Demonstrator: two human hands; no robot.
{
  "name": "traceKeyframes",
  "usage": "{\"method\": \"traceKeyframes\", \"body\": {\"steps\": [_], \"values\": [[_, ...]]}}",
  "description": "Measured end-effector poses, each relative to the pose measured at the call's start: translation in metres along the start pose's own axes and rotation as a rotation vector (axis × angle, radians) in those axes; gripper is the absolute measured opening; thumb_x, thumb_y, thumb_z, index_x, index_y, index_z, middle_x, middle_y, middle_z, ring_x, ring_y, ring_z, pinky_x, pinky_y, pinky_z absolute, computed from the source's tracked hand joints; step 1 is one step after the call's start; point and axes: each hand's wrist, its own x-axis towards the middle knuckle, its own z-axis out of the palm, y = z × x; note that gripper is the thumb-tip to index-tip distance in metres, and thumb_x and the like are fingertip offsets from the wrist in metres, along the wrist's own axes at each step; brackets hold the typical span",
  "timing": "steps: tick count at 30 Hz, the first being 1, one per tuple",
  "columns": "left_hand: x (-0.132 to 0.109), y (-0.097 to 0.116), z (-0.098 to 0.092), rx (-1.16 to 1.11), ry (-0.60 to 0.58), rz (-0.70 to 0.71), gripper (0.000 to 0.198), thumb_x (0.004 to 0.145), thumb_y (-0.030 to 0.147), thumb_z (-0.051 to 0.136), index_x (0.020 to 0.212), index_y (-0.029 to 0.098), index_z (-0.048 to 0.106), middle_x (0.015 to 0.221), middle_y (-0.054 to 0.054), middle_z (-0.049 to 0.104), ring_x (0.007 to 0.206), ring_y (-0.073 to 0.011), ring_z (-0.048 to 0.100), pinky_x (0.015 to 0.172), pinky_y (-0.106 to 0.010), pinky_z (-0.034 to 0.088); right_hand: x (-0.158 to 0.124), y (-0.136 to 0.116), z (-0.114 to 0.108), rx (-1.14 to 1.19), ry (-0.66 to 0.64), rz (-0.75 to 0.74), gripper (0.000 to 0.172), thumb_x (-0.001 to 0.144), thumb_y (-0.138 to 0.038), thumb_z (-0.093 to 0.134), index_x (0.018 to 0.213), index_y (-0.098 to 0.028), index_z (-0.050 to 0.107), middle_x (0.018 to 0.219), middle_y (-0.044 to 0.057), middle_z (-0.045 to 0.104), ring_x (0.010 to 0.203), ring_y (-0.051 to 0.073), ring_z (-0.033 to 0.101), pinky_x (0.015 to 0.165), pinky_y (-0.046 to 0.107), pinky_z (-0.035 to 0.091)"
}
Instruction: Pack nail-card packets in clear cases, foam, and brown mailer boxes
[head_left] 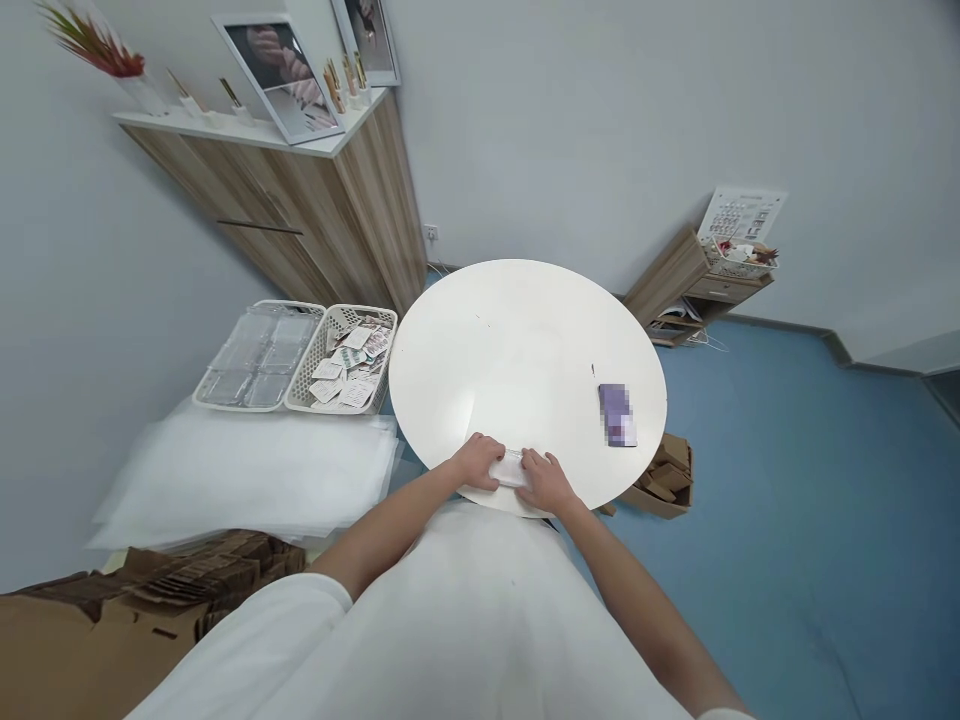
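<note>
The person is working at the near edge of the round white table (525, 340). The left hand (476, 460) and right hand (546, 480) are meeting over a small clear packet (511, 468). The fingers (489, 474) of both hands are curling closed on it, one hand at each end; how tightly they are gripping is too small to tell. The packet is lying flat between the two sets of fingers and touching both, and it appears to be resting on the table. The two-ended hold is probably steadying a light, slippery item against the table surface.

A phone (616, 413) is lying flat beyond the right fingers, well apart, likely parked out of the working area. To the left of the left fingers and farther off, two white baskets are sitting side by side: one (251, 355) is carrying clear trays, the other (351, 362) loose printed packets, presumably within reach as stock. White foam sheets (247, 470) are lying stacked nearer on that side.
</note>
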Motion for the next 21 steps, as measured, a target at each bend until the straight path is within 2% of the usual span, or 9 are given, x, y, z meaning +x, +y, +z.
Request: {"method": "traceKeyframes", "body": {"steps": [4, 7, 9, 13, 17, 19, 21], "values": [[-0.011, 0.003, 0.003, 0.010, -0.011, 0.010, 0.038, 0.056, 0.039, 0.062, 0.088, 0.020, 0.054, 0.083, -0.004, 0.059, 0.083, -0.0233, 0.054, 0.078, -0.034, 0.034, -0.013, -0.013, 0.003, 0.017, -0.024, -0.003, 0.058, 0.070, -0.034, 0.051, 0.121, -0.014, 0.032, 0.116, 0.013, 0.050, 0.109, 0.024, 0.044, 0.095, 0.040, 0.024], [-0.018, 0.005, 0.006, -0.023, -0.014, -0.004, 0.035, 0.057, 0.037, 0.060, 0.087, 0.020, 0.055, 0.081, -0.004, 0.060, 0.083, -0.0231, 0.054, 0.078, -0.034, 0.035, -0.018, -0.019, 0.001, 0.048, -0.033, -0.014, 0.046, 0.070, -0.034, 0.050, 0.111, -0.017, 0.039, 0.101, 0.008, 0.055, 0.091, 0.022, 0.052, 0.091, 0.039, 0.028], [-0.023, 0.006, 0.006, -0.048, -0.003, -0.005, 0.033, 0.059, 0.036, 0.059, 0.087, 0.020, 0.056, 0.086, -0.005, 0.061, 0.089, -0.0240, 0.054, 0.081, -0.035, 0.034, -0.020, -0.022, 0.000, 0.065, -0.018, -0.028, 0.038, 0.071, -0.033, 0.049, 0.105, -0.019, 0.042, 0.096, 0.006, 0.056, 0.087, 0.021, 0.053, 0.090, 0.039, 0.028], [-0.028, 0.006, 0.006, -0.107, 0.022, -0.025, 0.025, 0.067, 0.034, 0.053, 0.089, 0.020, 0.056, 0.096, -0.004, 0.060, 0.097, -0.0221, 0.052, 0.087, -0.034, 0.033, -0.022, -0.022, -0.004, 0.105, 0.047, -0.020, 0.029, 0.072, -0.031, 0.048, 0.098, -0.020, 0.045, 0.094, 0.006, 0.057, 0.091, 0.021, 0.052, 0.088, 0.038, 0.032], [-0.028, 0.005, 0.004, -0.141, 0.042, -0.124, 0.023, 0.081, 0.032, 0.038, 0.087, 0.023, 0.058, 0.102, -0.003, 0.059, 0.112, -0.0224, 0.042, 0.092, -0.037, 0.030, -0.021, -0.017, -0.007, 0.201, 0.119, -0.022, 0.025, 0.073, -0.032, 0.048, 0.095, -0.020, 0.049, 0.109, 0.009, 0.054, 0.106, 0.023, 0.047, 0.087, 0.036, 0.035], [-0.028, 0.004, 0.003, -0.157, 0.057, -0.158, 0.028, 0.081, 0.040, 0.038, 0.090, 0.024, 0.059, 0.111, -0.003, 0.055, 0.117, -0.0247, 0.037, 0.093, -0.040, 0.029, -0.019, -0.014, -0.009, 0.255, 0.157, 0.006, 0.024, 0.075, -0.033, 0.047, 0.094, -0.019, 0.052, 0.116, 0.009, 0.052, 0.109, 0.023, 0.046, 0.088, 0.036, 0.035], [-0.029, 0.001, 0.001, -0.170, 0.044, -0.160, 0.034, 0.075, 0.048, 0.047, 0.096, 0.025, 0.058, 0.114, -0.005, 0.052, 0.113, -0.0267, 0.040, 0.090, -0.041, 0.032, -0.015, -0.012, -0.012, 0.310, 0.173, 0.063, 0.026, 0.078, -0.037, 0.045, 0.095, -0.019, 0.054, 0.114, 0.009, 0.054, 0.106, 0.023, 0.048, 0.087, 0.035, 0.036]]}}
